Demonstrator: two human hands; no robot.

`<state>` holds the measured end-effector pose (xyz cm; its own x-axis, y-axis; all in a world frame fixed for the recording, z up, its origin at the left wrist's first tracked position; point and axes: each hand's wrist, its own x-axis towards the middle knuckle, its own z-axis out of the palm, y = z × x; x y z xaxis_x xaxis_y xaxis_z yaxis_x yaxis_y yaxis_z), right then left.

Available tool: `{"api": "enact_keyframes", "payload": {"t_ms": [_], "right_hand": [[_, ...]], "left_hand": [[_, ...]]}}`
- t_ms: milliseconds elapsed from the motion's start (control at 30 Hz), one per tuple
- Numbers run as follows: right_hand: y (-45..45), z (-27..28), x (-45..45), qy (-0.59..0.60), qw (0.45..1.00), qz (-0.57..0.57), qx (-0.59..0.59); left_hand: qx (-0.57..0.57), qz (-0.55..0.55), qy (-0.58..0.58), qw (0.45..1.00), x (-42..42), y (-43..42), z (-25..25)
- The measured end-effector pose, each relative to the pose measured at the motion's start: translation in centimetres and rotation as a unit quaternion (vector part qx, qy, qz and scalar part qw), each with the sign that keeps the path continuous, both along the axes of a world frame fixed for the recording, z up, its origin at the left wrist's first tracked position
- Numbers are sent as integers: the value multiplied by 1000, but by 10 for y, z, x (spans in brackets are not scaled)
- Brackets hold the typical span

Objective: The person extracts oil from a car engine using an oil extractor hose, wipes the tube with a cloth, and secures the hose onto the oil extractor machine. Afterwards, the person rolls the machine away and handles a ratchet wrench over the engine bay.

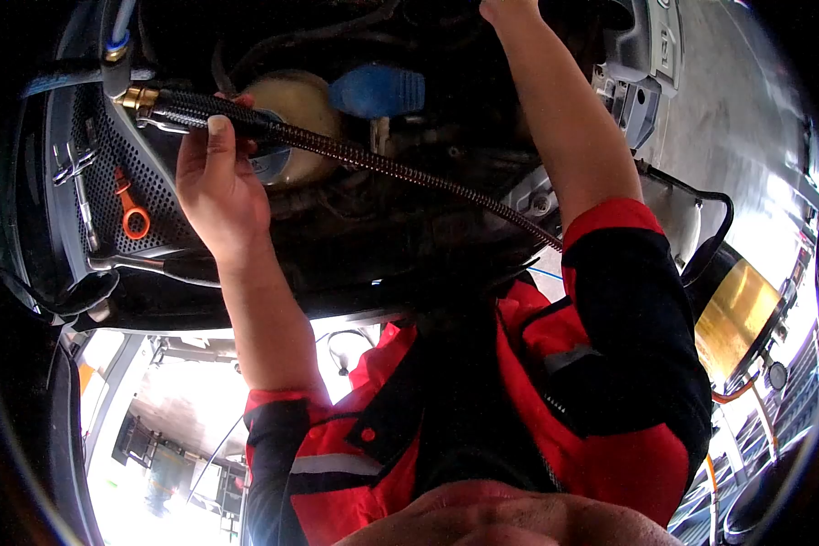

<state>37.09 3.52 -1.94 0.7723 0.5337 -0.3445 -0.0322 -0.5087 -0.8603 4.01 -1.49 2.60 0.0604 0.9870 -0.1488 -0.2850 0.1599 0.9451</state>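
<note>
My left hand [223, 187] is wrapped round the black ribbed grip [187, 106] of a hose, thumb on top. A brass fitting [139, 98] sits at the grip's left end, beside a grey tube with a blue collar [116, 45]. From the grip, a spring-wrapped hose [400, 166] slants down to the right across the dark engine bay. Behind my hand is a round yellowish reservoir [300, 105], with a blue cap-like part [378, 89] next to it. At the top edge, only a small part of my right hand [505, 7] shows; its fingers are cut off.
On the perforated cowl panel [168, 196] lie a chrome ratchet-like tool [80, 177] and an orange ring-handled piece [135, 218]. At right stands a clear cylinder of yellow fluid [737, 314] with a gauge [775, 375]. The front car edge [182, 314] runs before my body.
</note>
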Motion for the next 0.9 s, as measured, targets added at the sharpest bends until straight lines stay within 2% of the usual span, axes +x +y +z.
{"api": "enact_keyframes", "payload": {"t_ms": [133,200,333,433,467,500,567,667,767,800,900], "right_hand": [[1,-14,1,2,999,19,-45],[7,-31,13,7,998,55,-8],[5,-11,-3,-53,996,63,-39],[6,3,0,-22,999,42,-21],[-1,11,-6,51,982,55,171],[0,26,-6,76,993,14,93],[1,19,1,57,987,67,133],[-10,27,-9,86,976,43,195],[-7,11,0,134,960,43,244],[-7,17,-4,123,968,18,219],[-10,12,-4,166,948,22,272]], "left_hand": [[-2,5,1,1000,4,-2,5],[-1,10,7,1000,2,-1,1],[5,-18,12,1000,-3,1,0],[2,-6,-4,1000,0,-1,4],[4,-4,-3,1000,0,-1,4],[4,-3,-2,1000,0,-1,4],[1,10,-3,1000,3,-1,5],[-2,4,10,1000,1,-2,4],[-8,1,18,1000,5,-3,6],[-14,0,21,1000,5,-3,8],[3,-22,74,997,-3,-1,-1]]}}
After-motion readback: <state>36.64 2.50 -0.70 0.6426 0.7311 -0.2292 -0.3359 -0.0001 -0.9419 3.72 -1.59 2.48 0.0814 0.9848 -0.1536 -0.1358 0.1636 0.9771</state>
